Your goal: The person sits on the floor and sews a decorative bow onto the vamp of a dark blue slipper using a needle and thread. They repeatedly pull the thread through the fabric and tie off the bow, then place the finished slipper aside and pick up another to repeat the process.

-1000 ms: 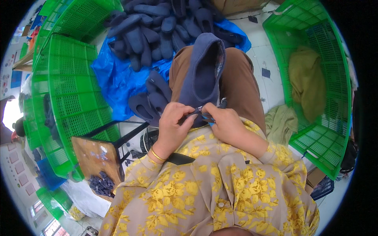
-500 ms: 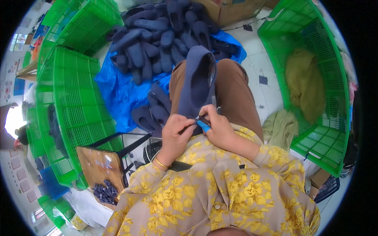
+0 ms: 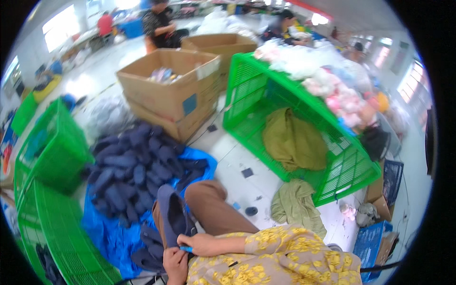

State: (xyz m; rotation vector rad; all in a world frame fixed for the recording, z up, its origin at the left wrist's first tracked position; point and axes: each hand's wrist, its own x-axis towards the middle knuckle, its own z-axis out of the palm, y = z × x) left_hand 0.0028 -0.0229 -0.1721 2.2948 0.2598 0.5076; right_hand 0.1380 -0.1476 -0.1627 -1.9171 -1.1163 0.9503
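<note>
A navy slip-on shoe (image 3: 169, 216) rests on my lap, its toe pointing away and its opening facing up. At its heel end, my left hand (image 3: 175, 267) is closed with the fingers pinched on the heel edge. My right hand (image 3: 202, 244) is also closed, right beside the left, at the same heel. A small bright blue piece (image 3: 185, 249) shows by the right thumb; whether it is a finger wrap or a tool handle cannot be made out. What the right fingers pinch is hidden.
Navy shoes (image 3: 135, 166) lie heaped on a blue sheet (image 3: 107, 249) ahead to the left. Green crates (image 3: 64, 237) stand at the left. A tipped green crate (image 3: 304, 90) holds olive cloth (image 3: 294, 140). Cardboard boxes (image 3: 166, 92) stand behind the heap. Other people (image 3: 161, 26) sit farther back.
The view has swung up and to the right, so the shoe and my hands now sit lower and farther left in it. Both hands stay at the shoe's heel.
</note>
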